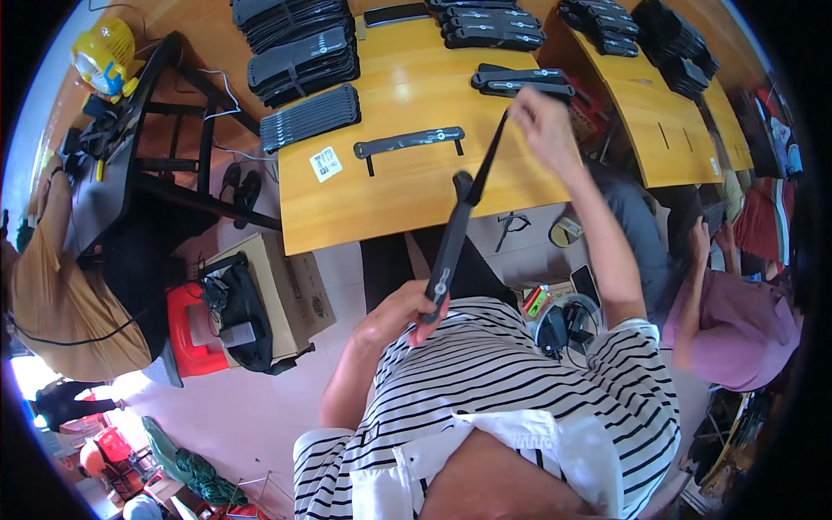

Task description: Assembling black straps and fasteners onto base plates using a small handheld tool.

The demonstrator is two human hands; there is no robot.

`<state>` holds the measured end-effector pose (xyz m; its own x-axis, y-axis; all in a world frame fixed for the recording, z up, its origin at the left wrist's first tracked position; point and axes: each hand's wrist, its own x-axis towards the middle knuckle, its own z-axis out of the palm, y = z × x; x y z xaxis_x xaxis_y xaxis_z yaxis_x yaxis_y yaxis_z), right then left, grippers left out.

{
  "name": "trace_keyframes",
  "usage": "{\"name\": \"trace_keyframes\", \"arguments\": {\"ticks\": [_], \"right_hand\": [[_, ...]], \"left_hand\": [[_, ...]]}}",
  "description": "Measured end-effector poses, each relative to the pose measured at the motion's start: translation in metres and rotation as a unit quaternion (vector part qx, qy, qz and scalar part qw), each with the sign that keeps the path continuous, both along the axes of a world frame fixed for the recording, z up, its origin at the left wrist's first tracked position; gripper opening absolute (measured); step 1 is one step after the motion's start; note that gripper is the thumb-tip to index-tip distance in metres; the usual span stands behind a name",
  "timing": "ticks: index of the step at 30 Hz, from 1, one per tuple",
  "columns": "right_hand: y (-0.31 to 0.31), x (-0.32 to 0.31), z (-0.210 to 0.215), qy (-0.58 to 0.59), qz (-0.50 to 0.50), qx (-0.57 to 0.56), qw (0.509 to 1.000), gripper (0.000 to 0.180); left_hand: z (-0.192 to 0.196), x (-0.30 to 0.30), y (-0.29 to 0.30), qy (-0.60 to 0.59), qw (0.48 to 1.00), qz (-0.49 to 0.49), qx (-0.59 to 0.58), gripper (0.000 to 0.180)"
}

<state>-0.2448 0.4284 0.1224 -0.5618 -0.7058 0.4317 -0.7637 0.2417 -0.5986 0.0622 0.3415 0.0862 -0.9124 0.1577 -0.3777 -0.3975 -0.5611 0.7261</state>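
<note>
One long, flat black bar, with a pale round mark near its near end, was held slantwise in front of the wearer's striped shirt, its far end near the front edge of the wooden surface. Left hand: closed around the bar's near end. Right hand: raised above the surface, fingers pinched on a narrow black strap that ran taut from the bar's far end. On the surface: one similar bar, lying crosswise; one white printed label, to its left; one row of black bars, packed side by side; behind it, one banded stack; one further bundle, at the back; a few loose bars, just beyond the right hand. Below the surface's right front edge: one tape roll. At left: one yellow fan; one red stool; one cardboard box.
</note>
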Motion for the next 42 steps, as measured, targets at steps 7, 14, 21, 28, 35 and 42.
{"name": "trace_keyframes", "arguments": {"ticks": [7, 14, 21, 28, 35, 42], "right_hand": [[0.012, -0.110, 0.081, 0.206, -0.173, -0.085, 0.959, 0.013], [0.010, -0.012, 0.117, 0.168, -0.077, -0.107, 0.977, 0.013], [0.029, 0.019, 0.085, 0.044, -0.054, -0.103, 0.992, 0.009], [0.043, 0.036, 0.067, 0.065, -0.047, -0.061, 0.995, 0.007], [0.040, 0.064, 0.042, 0.246, 0.073, -0.050, 0.965, 0.014], [0.045, 0.094, -0.005, 0.288, 0.217, -0.048, 0.932, 0.025]], "left_hand": [[0.003, 0.054, -0.026, 0.019, 0.999, 0.020, 0.045, 0.026], [-0.037, 0.056, -0.061, 0.016, 0.955, 0.292, 0.045, 0.025], [-0.096, 0.027, -0.090, 0.014, 0.942, 0.324, 0.081, 0.042], [-0.089, 0.026, -0.083, -0.155, 0.955, 0.250, 0.028, 0.068], [-0.016, 0.005, -0.042, -0.013, 0.973, 0.082, -0.215, 0.057], [-0.011, -0.066, -0.040, 0.079, 0.921, 0.376, 0.066, 0.041]]}}
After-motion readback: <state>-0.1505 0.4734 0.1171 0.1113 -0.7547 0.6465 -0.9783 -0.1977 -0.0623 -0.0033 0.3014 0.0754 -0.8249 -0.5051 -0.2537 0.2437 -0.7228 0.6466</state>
